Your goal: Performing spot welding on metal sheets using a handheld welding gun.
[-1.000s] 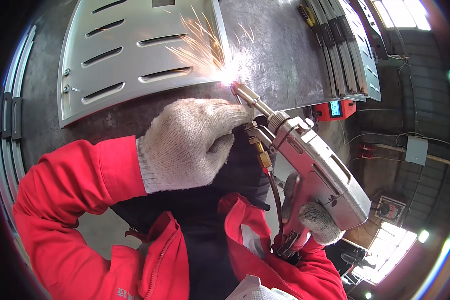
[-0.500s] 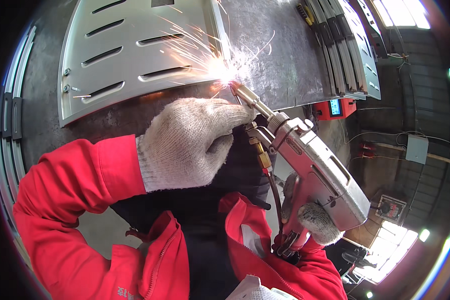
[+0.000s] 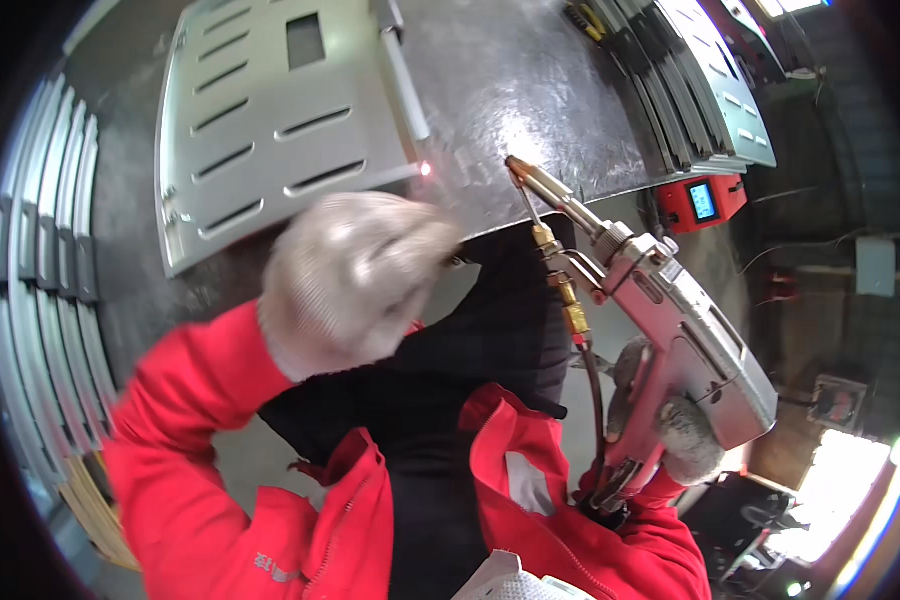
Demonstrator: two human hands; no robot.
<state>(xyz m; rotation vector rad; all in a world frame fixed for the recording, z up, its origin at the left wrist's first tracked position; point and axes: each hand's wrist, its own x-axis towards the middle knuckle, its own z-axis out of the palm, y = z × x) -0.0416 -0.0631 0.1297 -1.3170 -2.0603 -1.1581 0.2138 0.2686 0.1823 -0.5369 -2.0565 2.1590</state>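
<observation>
My right hand (image 3: 692, 440), in a grey work glove, is wrapped round the grip of a silver handheld laser welding gun (image 3: 685, 335). The gun's copper nozzle points up and left over the table, apart from the metal panel, with a brass-fitted wire feed tube (image 3: 573, 310) beneath it. My left hand (image 3: 345, 280), in a white knitted glove, is beside the panel's near edge; motion smears its fingers. The slotted silver sheet-metal panel (image 3: 260, 120) lies on the dark table. A small red light spot (image 3: 426, 169) glows at its near right corner.
Several slotted panels (image 3: 715, 80) are stacked at the right of the dark metal table (image 3: 490, 90). A red machine with a lit screen (image 3: 703, 202) stands below the table's right edge. More long metal panels (image 3: 45, 250) lean at the left. A yellow-black tool (image 3: 588, 20) lies far right.
The bright sparks have stopped. The welding gun has moved right, away from the panel's corner. My left hand has drawn back from the nozzle, and the panel sits differently in view.
</observation>
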